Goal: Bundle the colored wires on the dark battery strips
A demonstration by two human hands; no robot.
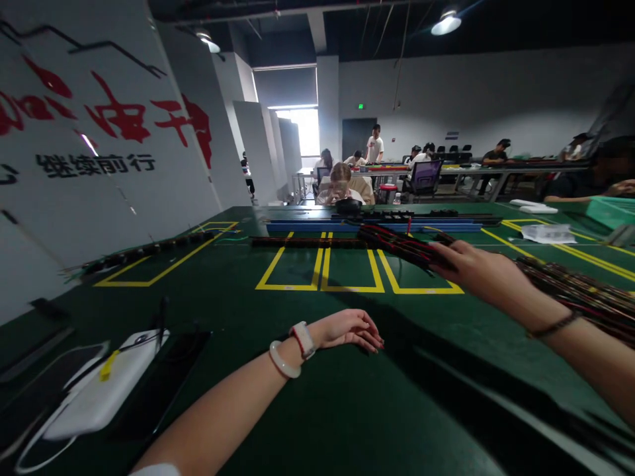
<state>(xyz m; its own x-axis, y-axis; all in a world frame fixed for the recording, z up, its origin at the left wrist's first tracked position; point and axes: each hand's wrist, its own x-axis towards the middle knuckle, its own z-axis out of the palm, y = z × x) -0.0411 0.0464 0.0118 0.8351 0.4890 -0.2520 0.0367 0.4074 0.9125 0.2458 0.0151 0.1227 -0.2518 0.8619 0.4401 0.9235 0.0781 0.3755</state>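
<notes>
My right hand (464, 262) grips a long bundle of dark wires (397, 246) with red strands and holds it above the green table (317, 403). The bundle's far end reaches toward the middle of the table, near another dark wire bundle (307, 242) lying across the yellow-taped boxes. My left hand (351, 329) hangs low over the table in front of those boxes, its fingers loosely bent with nothing in them. A pale watch (303, 339) and a white bangle (284, 362) circle the left wrist.
More wire bundles (585, 287) lie at the right, and a dark harness (139, 254) runs along the left edge. Blue trunking (377, 225) spans the back. A white power bank (112, 387) with a cable sits front left. A green basket (612, 213) and people are beyond.
</notes>
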